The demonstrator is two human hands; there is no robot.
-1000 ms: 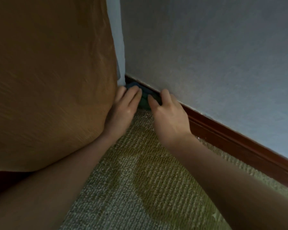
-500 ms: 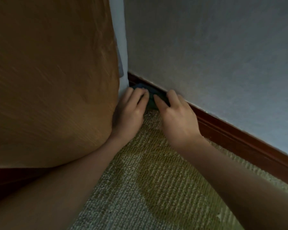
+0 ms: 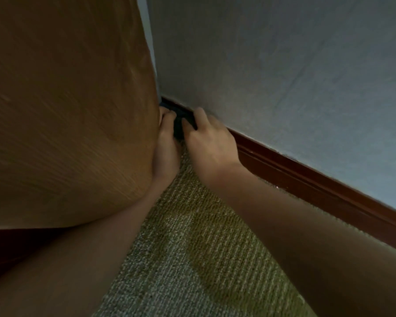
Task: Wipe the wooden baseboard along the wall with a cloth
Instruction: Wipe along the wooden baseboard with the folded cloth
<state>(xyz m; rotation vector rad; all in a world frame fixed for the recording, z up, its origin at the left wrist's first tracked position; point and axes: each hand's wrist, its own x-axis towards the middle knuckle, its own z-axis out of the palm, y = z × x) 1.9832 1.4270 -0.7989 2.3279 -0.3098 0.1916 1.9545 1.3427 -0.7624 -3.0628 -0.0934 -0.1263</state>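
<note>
The reddish-brown wooden baseboard (image 3: 306, 181) runs along the foot of the grey wall, from the corner down to the right. A dark teal cloth (image 3: 180, 125) lies against it right at the corner, mostly covered by fingers. My left hand (image 3: 166, 149) presses on the cloth's left side with straight fingers and is squeezed against the brown upholstered furniture. My right hand (image 3: 209, 143) presses the cloth's right side, its thumb lying along the top edge of the baseboard.
A large brown upholstered piece of furniture (image 3: 66, 110) fills the left and stands close to the corner. The grey textured wall (image 3: 284, 76) rises above the baseboard. Green-grey ribbed carpet (image 3: 204, 248) covers the floor under my forearms.
Both hands and the cloth have slid left along the baseboard into the corner. My left hand is now tight against the furniture and partly hidden by it.
</note>
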